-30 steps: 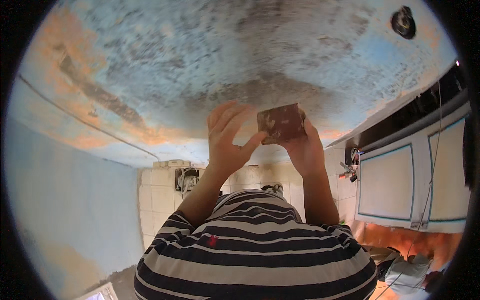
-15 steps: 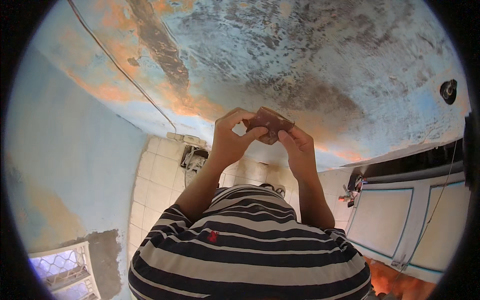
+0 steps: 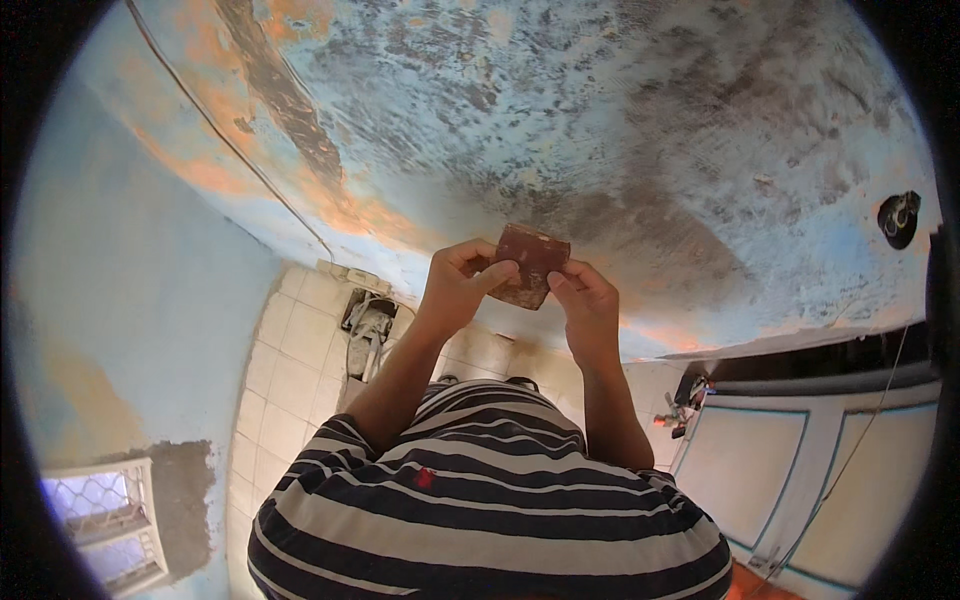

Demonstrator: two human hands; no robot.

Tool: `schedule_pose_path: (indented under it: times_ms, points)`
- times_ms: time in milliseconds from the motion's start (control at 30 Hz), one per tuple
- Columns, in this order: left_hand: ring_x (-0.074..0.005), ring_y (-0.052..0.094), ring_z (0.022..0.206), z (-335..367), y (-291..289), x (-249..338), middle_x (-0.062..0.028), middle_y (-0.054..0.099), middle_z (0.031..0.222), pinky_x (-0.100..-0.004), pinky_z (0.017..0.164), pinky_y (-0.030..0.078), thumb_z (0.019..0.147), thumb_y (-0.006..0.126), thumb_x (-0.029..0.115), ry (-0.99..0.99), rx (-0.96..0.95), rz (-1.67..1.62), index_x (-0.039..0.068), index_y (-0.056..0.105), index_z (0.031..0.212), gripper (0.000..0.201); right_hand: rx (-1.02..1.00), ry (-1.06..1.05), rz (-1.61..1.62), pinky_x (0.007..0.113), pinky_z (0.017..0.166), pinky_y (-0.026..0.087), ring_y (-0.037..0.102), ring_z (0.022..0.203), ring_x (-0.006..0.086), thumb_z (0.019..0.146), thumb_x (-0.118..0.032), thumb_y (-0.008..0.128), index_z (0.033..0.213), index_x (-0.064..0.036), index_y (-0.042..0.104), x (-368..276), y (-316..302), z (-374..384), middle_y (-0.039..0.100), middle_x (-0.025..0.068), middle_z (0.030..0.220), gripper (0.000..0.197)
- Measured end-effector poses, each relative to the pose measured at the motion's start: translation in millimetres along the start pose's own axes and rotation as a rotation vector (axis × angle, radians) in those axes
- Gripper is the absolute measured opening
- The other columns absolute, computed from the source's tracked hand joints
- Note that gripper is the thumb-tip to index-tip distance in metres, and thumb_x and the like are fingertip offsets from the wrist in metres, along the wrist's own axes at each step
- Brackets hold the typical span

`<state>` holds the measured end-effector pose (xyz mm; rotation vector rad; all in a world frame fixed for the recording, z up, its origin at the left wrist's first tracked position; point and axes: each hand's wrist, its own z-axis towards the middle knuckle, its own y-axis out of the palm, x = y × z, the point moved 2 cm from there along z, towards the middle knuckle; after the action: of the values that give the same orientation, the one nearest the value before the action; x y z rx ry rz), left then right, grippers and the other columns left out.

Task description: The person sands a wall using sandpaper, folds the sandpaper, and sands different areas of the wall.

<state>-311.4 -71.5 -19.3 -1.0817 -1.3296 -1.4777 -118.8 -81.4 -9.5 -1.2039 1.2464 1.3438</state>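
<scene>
Between both hands is a small folded piece of worn reddish-brown sandpaper (image 3: 533, 262), held up in front of the wall. My left hand (image 3: 460, 287) pinches its left edge, the thumb lying across the near face. At the right edge, my right hand (image 3: 585, 305) grips it between thumb and bent fingers. Beyond the sandpaper spreads the blue wall (image 3: 620, 120), with dark scuffed patches and orange worn areas. I cannot tell whether the sandpaper touches it.
A thin pipe or cable (image 3: 225, 135) runs down the wall at left. Below it, a box of whitish rags or tools (image 3: 368, 325) stands on the tiled floor (image 3: 275, 345). Pale panelled doors (image 3: 750, 465) are at right, a barred window (image 3: 105, 520) at lower left, a dark wall hole (image 3: 898, 220) far right.
The sandpaper has tilted, so its face shows flatter and more fully. Both hands have shifted slightly lower in the picture, still gripping its edges. The whole view has moved a little.
</scene>
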Motion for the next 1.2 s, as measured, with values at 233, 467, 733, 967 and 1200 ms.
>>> schedule_pose_path:
  times_ms: [233, 467, 733, 967, 1200]
  points:
    - [-0.0095, 0.063, 0.08, 6.1, 46.3, -17.8, -0.0045, 0.073, 0.089, -0.0273, 0.074, 0.05, 0.09, 0.078, 0.015, 0.142, 0.111, 0.261, 0.0, 0.073, 0.104, 0.021, -0.034, -0.011, -0.135, 0.029, 0.088, 0.049, 0.063, 0.095, 0.0135, 0.098, -0.011, 0.067, 0.118, 0.004, 0.07, -23.0, -46.5, 17.6, 0.072, 0.0074, 0.102, 0.025]
    - [-0.0073, 0.061, 0.087, -7.3, 79.4, -25.1, -0.0015, 0.071, 0.094, -0.0274, 0.08, 0.051, 0.098, 0.068, 0.01, 0.207, 0.388, -0.042, -0.002, 0.072, 0.108, 0.016, -0.12, -0.188, -0.198, 0.029, 0.091, 0.049, 0.065, 0.103, 0.0151, 0.098, -0.01, 0.065, 0.126, 0.0077, 0.062, -15.9, -46.9, 34.3, 0.072, 0.0126, 0.109, 0.033]
    - [-0.0089, 0.057, 0.099, -23.9, -16.6, 17.7, -0.003, 0.068, 0.103, -0.0247, 0.085, 0.045, 0.097, 0.067, 0.004, 0.452, 0.915, 0.189, 0.0, 0.071, 0.122, 0.025, -0.153, -0.775, -0.099, 0.045, 0.106, 0.045, 0.064, 0.112, 0.0312, 0.103, -0.009, 0.052, 0.151, 0.0075, 0.028, -48.2, -20.1, 47.2, 0.065, 0.0262, 0.123, 0.056]
    - [-0.0307, 0.041, 0.143, 4.4, -89.6, 119.0, -0.0192, 0.054, 0.146, -0.0397, 0.113, 0.036, 0.096, 0.058, -0.004, 0.936, 1.027, 0.611, 0.004, 0.059, 0.142, 0.047, -0.07, -0.967, -0.107, 0.045, 0.107, 0.044, 0.061, 0.117, 0.0329, 0.104, -0.012, 0.051, 0.149, 0.009, 0.029, -49.9, 43.7, 73.2, 0.061, 0.0289, 0.129, 0.054]
    - [-0.0424, 0.024, 0.154, 47.0, -185.6, 202.2, -0.0168, 0.053, 0.151, -0.0513, 0.124, 0.019, 0.091, 0.046, -0.016, 1.103, 0.997, 1.166, 0.0, 0.046, 0.151, 0.062, 0.489, -1.412, -0.47, 0.06, 0.119, 0.022, 0.041, 0.142, 0.0465, 0.105, -0.028, 0.05, 0.15, 0.0022, 0.031, -58.3, 133.3, 106.3, 0.052, 0.0277, 0.145, 0.057]
